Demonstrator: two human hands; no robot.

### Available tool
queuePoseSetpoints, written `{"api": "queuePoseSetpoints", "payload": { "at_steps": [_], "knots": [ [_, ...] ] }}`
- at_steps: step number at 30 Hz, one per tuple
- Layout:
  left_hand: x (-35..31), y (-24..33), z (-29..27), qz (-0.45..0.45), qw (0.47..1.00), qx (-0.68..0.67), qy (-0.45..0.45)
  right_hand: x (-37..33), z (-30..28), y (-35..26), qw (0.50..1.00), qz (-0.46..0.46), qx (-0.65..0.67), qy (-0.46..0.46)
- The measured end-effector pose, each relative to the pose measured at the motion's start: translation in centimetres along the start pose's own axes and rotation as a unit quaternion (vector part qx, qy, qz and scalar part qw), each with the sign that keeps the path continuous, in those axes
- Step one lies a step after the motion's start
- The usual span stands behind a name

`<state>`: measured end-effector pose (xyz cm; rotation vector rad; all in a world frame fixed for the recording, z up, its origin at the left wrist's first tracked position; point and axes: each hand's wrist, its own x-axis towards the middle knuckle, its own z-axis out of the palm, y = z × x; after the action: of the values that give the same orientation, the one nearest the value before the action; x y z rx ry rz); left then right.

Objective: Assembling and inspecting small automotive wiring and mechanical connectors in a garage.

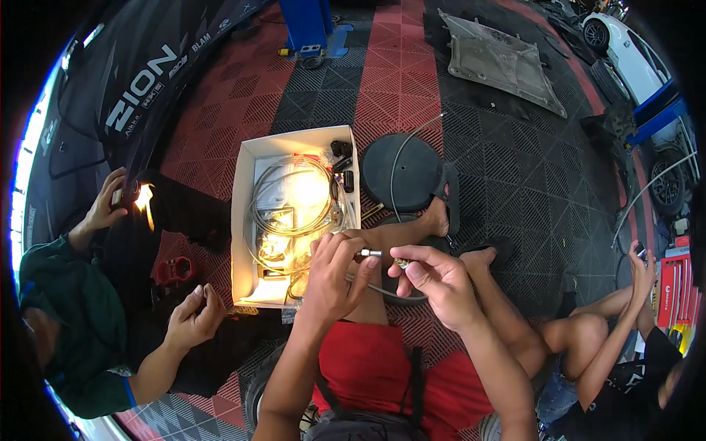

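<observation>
“Left hand (337, 273) first: what did it hold?”

“A small silver fitting (371, 253), pinched between thumb and curled fingers, its tip toward the other hand. It was just off the right-hand edge of the white box (240, 220), on the wearer's side.”

“And the right hand (435, 288)?”

“Its thumb and index finger were closed on a small brass-coloured piece (401, 262), a little farther from the box. The two pieces were near each other but apart.”

“What was inside the box?”

“A coiled line (255, 202), under a bright glare.”

“And around it?”

“Right of the box lay a black disc (379, 169), with a thin grey hose (395, 165) passing over it. Left of the box, a co-worker's hand (107, 209) held a small light (143, 195). That person's other hand (196, 317) was nearer the box, fingers curled; whether it gripped anything, I couldn't tell.”

“Farther out?”

“Well beyond the box, past the disc, a dirty flat panel (504, 66) lay on the floor.”
</observation>
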<state>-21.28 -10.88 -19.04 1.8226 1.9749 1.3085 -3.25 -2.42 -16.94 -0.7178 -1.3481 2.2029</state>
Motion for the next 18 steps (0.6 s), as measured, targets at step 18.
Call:
{"api": "queuePoseSetpoints", "payload": {
  "at_steps": [18],
  "knots": [
    [-0.2,0.0,-0.7,-0.001,1.0,-0.016,0.014,0.5,1.9,-0.5,0.992,-0.076,-0.095,0.046]
  ]
}}
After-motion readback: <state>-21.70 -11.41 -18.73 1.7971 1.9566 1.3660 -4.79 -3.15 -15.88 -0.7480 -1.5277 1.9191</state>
